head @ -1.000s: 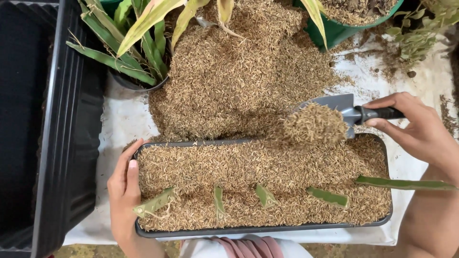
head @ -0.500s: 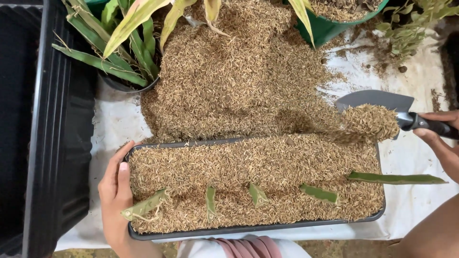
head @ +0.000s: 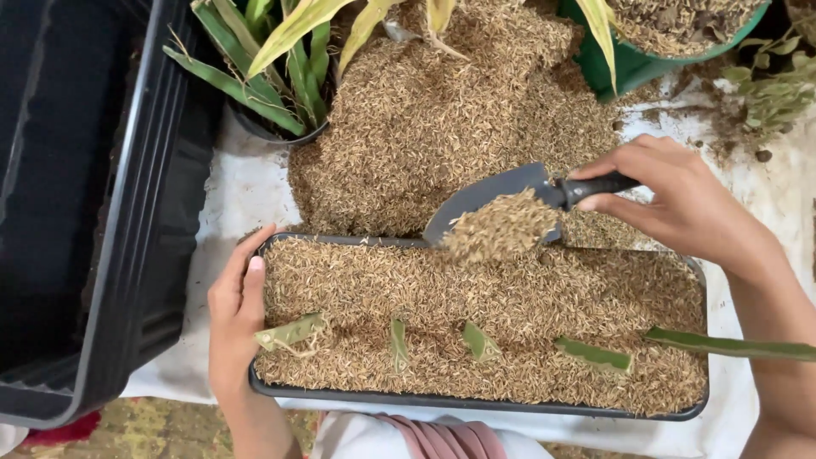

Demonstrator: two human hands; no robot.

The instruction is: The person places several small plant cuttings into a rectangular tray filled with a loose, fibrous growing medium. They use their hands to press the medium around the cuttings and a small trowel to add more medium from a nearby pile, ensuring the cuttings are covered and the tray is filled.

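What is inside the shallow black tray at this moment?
The tray holds rice husks nearly to the rim, with green leaf cuttings stuck in a row. Their lower ends and the tray's bottom are buried, unseen.

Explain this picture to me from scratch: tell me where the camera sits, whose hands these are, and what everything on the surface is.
The camera sits on a person's head and looks down, so both hands are that person's own. The left hand grips the left end of a shallow black tray filled with rice husks, with five green leaf cuttings stuck in a row. The right hand holds a small trowel by its black handle; its blade carries a scoop of husks over the tray's far edge. Behind lies a loose pile of husks on a white sheet. A black bin stands to the left, potted plants and a green pot at the top.
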